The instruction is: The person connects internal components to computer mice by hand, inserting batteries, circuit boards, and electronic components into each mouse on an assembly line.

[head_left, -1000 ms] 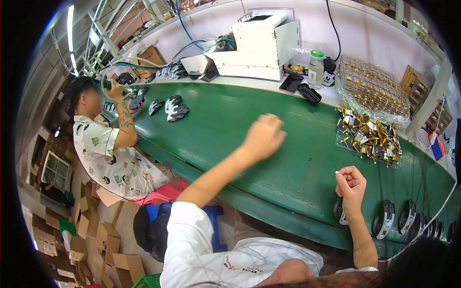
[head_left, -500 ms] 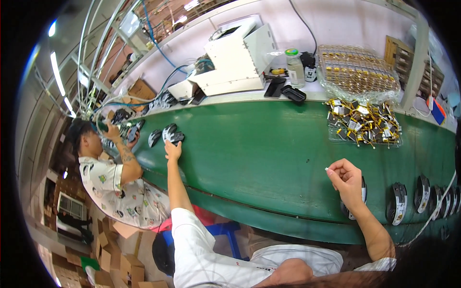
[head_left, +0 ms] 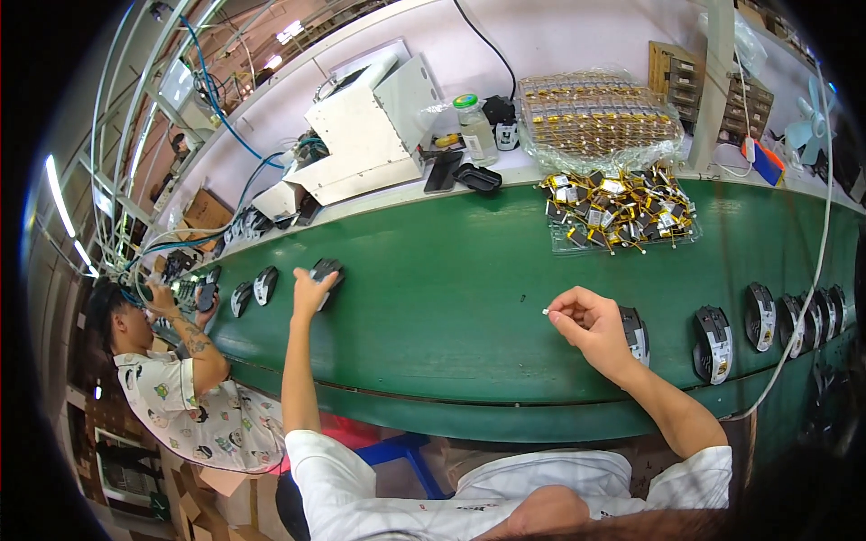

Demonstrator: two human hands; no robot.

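Your left hand (head_left: 309,290) is stretched far left, fingers closing on a dark computer mouse shell (head_left: 327,270) on the green tabletop (head_left: 451,298), not yet lifted. Your right hand (head_left: 591,326) pinches a tiny white part (head_left: 546,312) above the tabletop; fitting it looks undone.

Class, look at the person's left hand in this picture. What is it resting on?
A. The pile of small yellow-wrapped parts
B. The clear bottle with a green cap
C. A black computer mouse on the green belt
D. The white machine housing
C: the left hand lies on a black mouse far out on the green belt.
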